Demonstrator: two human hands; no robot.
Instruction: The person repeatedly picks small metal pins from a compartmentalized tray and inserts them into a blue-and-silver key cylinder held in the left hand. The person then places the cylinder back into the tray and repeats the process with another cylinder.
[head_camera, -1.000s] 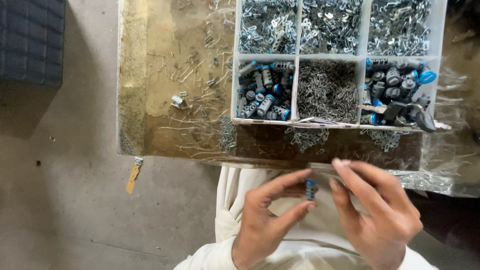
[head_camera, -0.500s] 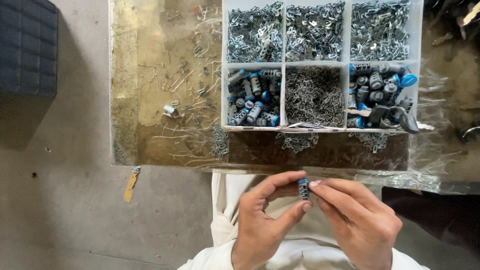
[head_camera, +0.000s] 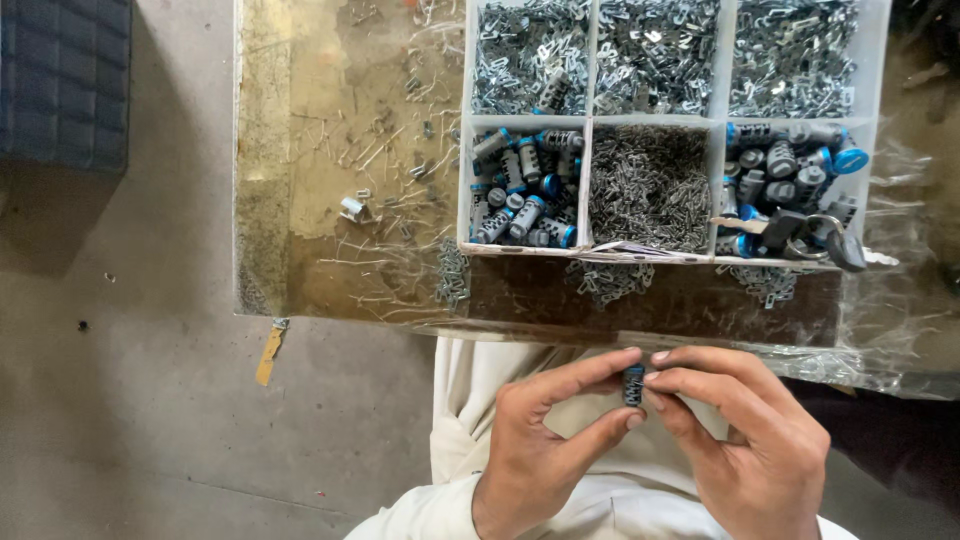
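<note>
While both hands meet over the lap, the left hand (head_camera: 545, 450) pinches a small lock cylinder (head_camera: 633, 385) between thumb and forefinger, its other fingers curled loosely underneath. The right hand (head_camera: 745, 440) comes in from the other side, its fingertips (head_camera: 660, 378) pressing against the cylinder's right flank and top, so the piece is gripped from both sides and neither hand is slack. The cylinder sits just below the near edge of the worktable (head_camera: 300, 200), in front of the pale garment (head_camera: 480, 400) on the person's lap.

Compared with half a second ago, the hands hold the same pinch on the same piece; the right forefinger has closed a little more over its top, and the camera has drifted so that the tray sits further right and higher in view.

The cylinder's long axis runs roughly up and down in the head view, towards and away from the table, with a blue end uppermost and the grey ribbed body below it.

Further out, a white divided tray (head_camera: 590, 122) rests on the table; its near-left compartment holds more blue-tipped cylinders (head_camera: 520, 190), the middle one small metal clips (head_camera: 650, 185), and loose clips lie scattered on the bare board to the left.
</note>
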